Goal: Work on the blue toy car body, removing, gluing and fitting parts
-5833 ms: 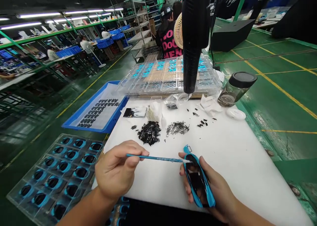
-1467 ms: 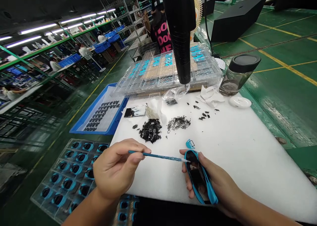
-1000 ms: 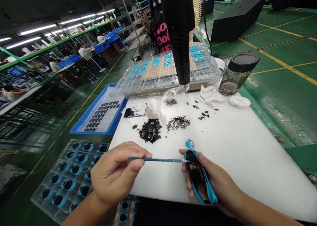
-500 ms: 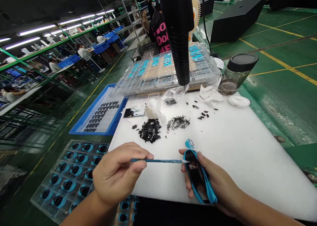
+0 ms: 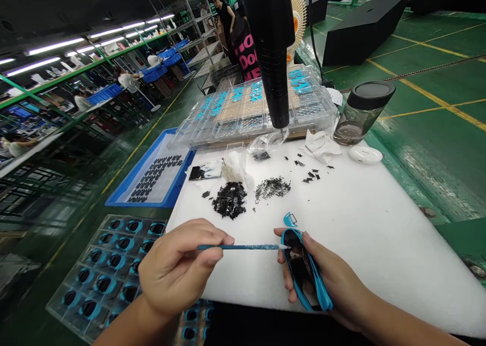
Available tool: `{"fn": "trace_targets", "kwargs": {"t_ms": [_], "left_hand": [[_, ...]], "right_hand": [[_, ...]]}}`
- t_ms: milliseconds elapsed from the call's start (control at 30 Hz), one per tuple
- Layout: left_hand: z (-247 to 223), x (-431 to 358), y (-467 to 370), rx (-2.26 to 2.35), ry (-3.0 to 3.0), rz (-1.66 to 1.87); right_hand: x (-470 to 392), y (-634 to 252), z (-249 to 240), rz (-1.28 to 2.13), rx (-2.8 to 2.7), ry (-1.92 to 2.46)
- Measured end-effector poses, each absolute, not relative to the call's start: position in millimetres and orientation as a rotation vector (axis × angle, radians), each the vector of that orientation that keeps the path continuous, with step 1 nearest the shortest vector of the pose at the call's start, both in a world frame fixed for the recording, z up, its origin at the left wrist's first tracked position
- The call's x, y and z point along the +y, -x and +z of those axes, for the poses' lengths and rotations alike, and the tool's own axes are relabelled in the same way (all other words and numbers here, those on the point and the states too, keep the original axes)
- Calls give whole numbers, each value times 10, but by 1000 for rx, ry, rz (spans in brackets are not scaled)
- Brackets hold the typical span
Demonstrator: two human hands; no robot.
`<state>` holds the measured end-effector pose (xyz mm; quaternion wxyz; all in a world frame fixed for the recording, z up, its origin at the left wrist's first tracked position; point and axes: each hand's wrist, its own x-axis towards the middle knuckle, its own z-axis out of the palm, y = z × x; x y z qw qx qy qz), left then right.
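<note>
**Fine tip on a glossy face, loose parts within reach**

I have the left hand (image 5: 178, 270) pinching a blue stick (image 5: 246, 247) between thumb and fingers near its rear end, so most of its length reaches out unsupported. The right hand (image 5: 330, 267) wraps the shell (image 5: 299, 265), thumb on one side, fingers round the other, over the near part of the tabletop (image 5: 379, 245). The stick's white tip is at the far end of the shell's dark, glossy face; from here I cannot judge how hard it presses, if at all.

That long reach is my first worry: a small wrist twitch could skid the tip and mark the gloss. A slack right grip could let the shell turn and knock the blue clip (image 5: 287, 219) just beyond it; I can't tell whether they touch.

To the left, a divided tray (image 5: 64, 315) holds dark, blue-rimmed parts, apparently one per compartment. Past the hands lie a heap of black chips (image 5: 229, 200) and a spread of tiny black bits (image 5: 272, 188); a careless forward sweep of the knuckles could mix them.

Farther off, a blue tray (image 5: 152, 205) carries rows of dark pieces on a white sheet. A clear bag (image 5: 261, 148) has something dark inside. I can't make out what the lidded jar (image 5: 347, 128) contains. Behind, clear trays (image 5: 212, 141) hold groups of blue pieces.
</note>
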<state>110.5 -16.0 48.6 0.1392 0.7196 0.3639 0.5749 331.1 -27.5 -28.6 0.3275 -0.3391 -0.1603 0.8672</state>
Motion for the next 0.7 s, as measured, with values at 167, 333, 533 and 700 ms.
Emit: {"fn": "trace_targets", "kwargs": {"t_ms": [167,333,533,700], "left_hand": [[499,-162,-1117,1060,-2107,1644],[518,-163,-1141,1051,-2109,1626],[551,-178,-1154,1102,-2140,1644],[558,-185,-1164,1133,-2151,1646]], "right_hand": [[-280,-3315,-281,2272,-418,894],[-285,-3323,-279,2266,-442,889],[-284,-3321,-258,2273,-464,909],[-285,-3320,-269,2275,-435,913]]}}
